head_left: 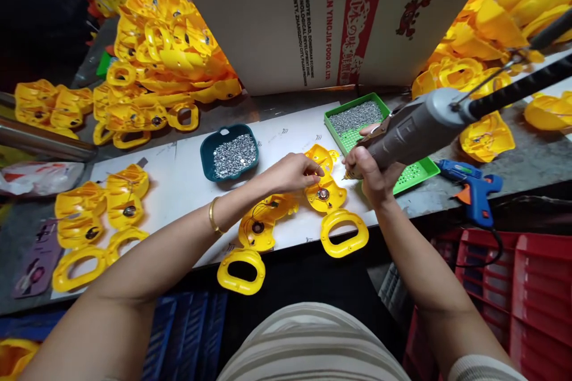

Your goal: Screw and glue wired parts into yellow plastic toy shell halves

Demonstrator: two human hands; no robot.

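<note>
My right hand [374, 174] is wrapped round a grey electric screwdriver [413, 125], its tip pointing left and down beside a yellow plastic toy shell [328, 184]. This shell lies open side up, with a round metal part inside and a loop handle [344, 234] toward me. Over its upper part, my left hand [292, 172] has thumb and fingers pinched together; anything between them is too small to make out. A second yellow shell [257, 226] with wires and a dark round part lies left of it, partly under my left wrist.
A dark green tub [206, 161] and a light green tray [413, 177] contain small metal screws. A blue glue gun [476, 184] lies at the right edge. Yellow shells [165, 53] pile up behind, beside a large carton [268, 24]. More shells [80, 214] lie at left.
</note>
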